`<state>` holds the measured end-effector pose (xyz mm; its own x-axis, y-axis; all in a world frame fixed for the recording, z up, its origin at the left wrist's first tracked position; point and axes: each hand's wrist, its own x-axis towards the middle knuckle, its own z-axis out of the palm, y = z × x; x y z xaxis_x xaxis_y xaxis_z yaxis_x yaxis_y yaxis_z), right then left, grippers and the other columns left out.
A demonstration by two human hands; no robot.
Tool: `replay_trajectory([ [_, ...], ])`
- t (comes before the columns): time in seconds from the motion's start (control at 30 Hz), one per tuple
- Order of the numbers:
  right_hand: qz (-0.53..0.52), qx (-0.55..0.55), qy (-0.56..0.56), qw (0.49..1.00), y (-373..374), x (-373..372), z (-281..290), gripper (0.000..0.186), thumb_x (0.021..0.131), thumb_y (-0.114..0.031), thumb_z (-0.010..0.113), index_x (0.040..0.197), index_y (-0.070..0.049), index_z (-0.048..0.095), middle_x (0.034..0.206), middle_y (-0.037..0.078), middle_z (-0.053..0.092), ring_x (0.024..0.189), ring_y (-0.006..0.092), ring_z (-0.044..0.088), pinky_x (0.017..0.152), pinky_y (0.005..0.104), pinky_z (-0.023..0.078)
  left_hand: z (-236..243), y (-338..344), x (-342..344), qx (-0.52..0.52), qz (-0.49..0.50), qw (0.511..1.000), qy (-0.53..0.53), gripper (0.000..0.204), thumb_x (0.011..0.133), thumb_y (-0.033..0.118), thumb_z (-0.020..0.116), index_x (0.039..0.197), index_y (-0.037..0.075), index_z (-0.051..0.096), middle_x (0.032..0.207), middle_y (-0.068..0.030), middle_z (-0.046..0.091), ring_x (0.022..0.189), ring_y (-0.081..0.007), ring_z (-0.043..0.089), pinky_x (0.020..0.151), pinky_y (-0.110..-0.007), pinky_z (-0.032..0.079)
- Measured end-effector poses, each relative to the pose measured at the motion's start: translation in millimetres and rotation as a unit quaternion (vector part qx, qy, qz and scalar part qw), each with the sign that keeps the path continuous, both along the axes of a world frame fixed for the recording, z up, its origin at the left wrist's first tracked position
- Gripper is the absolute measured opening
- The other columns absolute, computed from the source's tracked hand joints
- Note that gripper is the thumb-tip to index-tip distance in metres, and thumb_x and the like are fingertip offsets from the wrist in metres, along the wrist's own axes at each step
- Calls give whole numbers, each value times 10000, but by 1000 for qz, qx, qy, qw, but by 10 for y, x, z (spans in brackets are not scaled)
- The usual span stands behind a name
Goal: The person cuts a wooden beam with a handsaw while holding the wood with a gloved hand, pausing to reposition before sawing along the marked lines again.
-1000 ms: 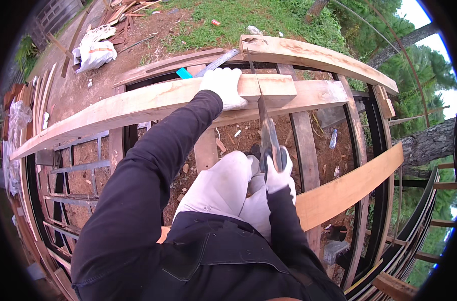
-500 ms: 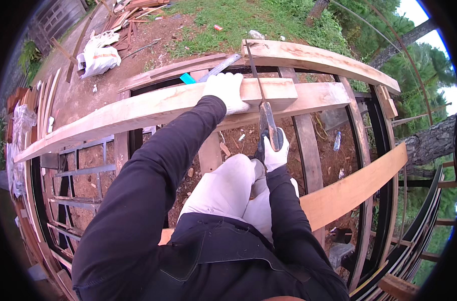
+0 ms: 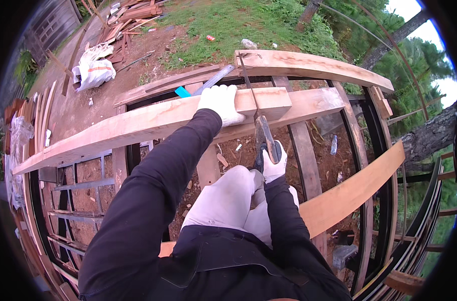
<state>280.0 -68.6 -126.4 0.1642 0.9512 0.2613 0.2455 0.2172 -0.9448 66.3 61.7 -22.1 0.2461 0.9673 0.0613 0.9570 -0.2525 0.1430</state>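
Observation:
My left hand point(image 3: 221, 104), in a white glove, grips a pale wooden beam point(image 3: 108, 125) near its right end, its fingers over the far edge. In my right hand point(image 3: 274, 163), also gloved, is the handle of a handsaw point(image 3: 265, 138). The saw's narrow blade crosses the beam just right of my left hand, pointing away from me. Beyond my left hand lies a try square point(image 3: 182, 92) with a turquoise stock and a metal blade. Under the sawn beam's end, a second beam point(image 3: 316, 104) reaches farther right.
Another thick beam point(image 3: 314, 65) lies across the far side. Dark frame members and crosspieces point(image 3: 306, 150) surround my legs over bare soil. A wide plank point(image 3: 354, 203) slants at the right. A white sack point(image 3: 95, 72) and scrap wood point(image 3: 138, 15) lie at the far left.
The view has tilted slightly, so the scene sits lower. My right hand and the saw have come slightly toward me. My left hand keeps its place on the beam.

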Motion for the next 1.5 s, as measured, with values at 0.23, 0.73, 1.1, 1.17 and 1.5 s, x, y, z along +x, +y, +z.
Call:
replay_trajectory([
  [0.23,12,-146,-7,989,-1656,222,506,124,894,-32,612,997,32,636,714,61,638,618,120,618,574,265,486,-68,-86,-225,-2,1,1000,3,810,699,593,783,1299,76,616,1145,-143,696,1061,-318,683,933,-467,524],
  [0.73,17,-111,-27,993,-1184,174,404,116,935,-43,635,1016,35,608,785,63,655,639,120,604,595,273,486,-39,-71,-179,-27,18,999,6,738,703,585,772,1226,81,640,1140,-150,705,1104,-310,683,960,-455,525],
  [1.1,33,-166,82,982,287,-65,202,201,923,-52,691,1094,25,618,926,101,671,830,182,625,776,336,528,-16,-8,-10,-25,4,1000,-4,695,720,561,769,1204,81,633,1153,-162,685,1107,-321,667,975,-454,517],
  [1.17,-9,-69,43,997,86,-111,187,226,911,-51,703,1110,19,621,924,97,679,824,177,641,768,338,532,13,22,-60,-30,3,1000,-2,702,719,559,772,1218,84,635,1150,-155,696,1099,-316,677,962,-455,522],
  [1.5,33,-182,17,983,-1135,278,211,311,889,-4,623,1194,55,623,900,134,704,776,165,683,697,291,547,-10,-41,-165,19,2,1000,-12,781,692,562,791,1275,70,621,1112,-147,687,1071,-315,670,924,-462,519],
])
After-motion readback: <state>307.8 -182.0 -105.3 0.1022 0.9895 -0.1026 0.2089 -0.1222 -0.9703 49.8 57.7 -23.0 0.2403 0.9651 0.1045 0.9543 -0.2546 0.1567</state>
